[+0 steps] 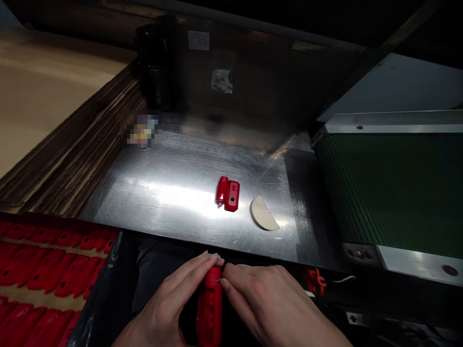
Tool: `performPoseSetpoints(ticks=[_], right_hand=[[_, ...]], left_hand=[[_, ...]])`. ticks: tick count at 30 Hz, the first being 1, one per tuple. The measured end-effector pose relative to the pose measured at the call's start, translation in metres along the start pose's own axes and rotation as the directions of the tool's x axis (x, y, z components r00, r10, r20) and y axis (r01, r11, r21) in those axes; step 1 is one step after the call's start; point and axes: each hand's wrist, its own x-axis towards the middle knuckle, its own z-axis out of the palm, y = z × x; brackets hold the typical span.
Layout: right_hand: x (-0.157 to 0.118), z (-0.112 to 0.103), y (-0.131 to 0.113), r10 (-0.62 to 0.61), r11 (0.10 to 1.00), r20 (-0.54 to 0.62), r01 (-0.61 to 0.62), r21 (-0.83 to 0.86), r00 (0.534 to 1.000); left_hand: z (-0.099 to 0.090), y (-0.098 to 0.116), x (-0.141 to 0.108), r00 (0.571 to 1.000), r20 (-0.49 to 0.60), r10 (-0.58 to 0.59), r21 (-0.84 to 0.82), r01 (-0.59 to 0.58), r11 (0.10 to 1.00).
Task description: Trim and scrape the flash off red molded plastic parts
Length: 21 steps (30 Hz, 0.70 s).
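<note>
Low in front of me, off the near edge of the metal table, I hold a red plastic part. My left hand wraps over its top and left side, fingertips at the upper end. From the right, my right hand pinches a small item at the part's upper edge, with the thumb close against it; that item is too small to name. The red part's lower end runs out of view. On the table beyond lie a red two-piece plastic part and a beige half-round piece.
A tall stack of brown cardboard sheets rises at the left. Below it, rows of red plastic parts fill a box lined with black plastic. A green conveyor belt runs at the right. The metal table has a dark back wall.
</note>
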Motion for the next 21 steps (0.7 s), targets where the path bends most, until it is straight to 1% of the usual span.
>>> performPoseSetpoints(ticks=[2,7,12,16,19,21], right_hand=[[-0.002,-0.003,-0.003,0.018,1.0,0.009,-0.019,0.016,1.0],[-0.009,-0.008,-0.007,0.066,0.993,0.056,-0.071,0.09,0.996],[-0.01,-0.01,-0.007,0.07,0.993,0.061,-0.075,0.088,0.996],[-0.009,-0.012,-0.006,0.084,0.987,0.082,-0.094,0.129,0.993],[-0.009,-0.013,-0.005,0.065,0.984,0.127,-0.085,0.156,0.99],[-0.009,-0.014,-0.005,0.06,0.983,0.129,-0.082,0.167,0.99]], left_hand=[[0.0,0.0,-0.001,0.999,0.009,0.036,0.007,-0.036,0.999],[0.0,0.0,0.0,0.997,0.022,0.07,0.022,-0.07,0.997],[-0.001,-0.002,0.003,0.991,0.027,0.133,0.071,-0.135,0.988],[-0.002,-0.001,0.006,0.989,0.026,0.143,0.095,-0.145,0.985],[-0.001,0.001,0.008,0.99,0.03,0.138,0.081,-0.14,0.987],[-0.001,0.001,0.008,0.989,0.045,0.139,0.082,-0.143,0.986]])
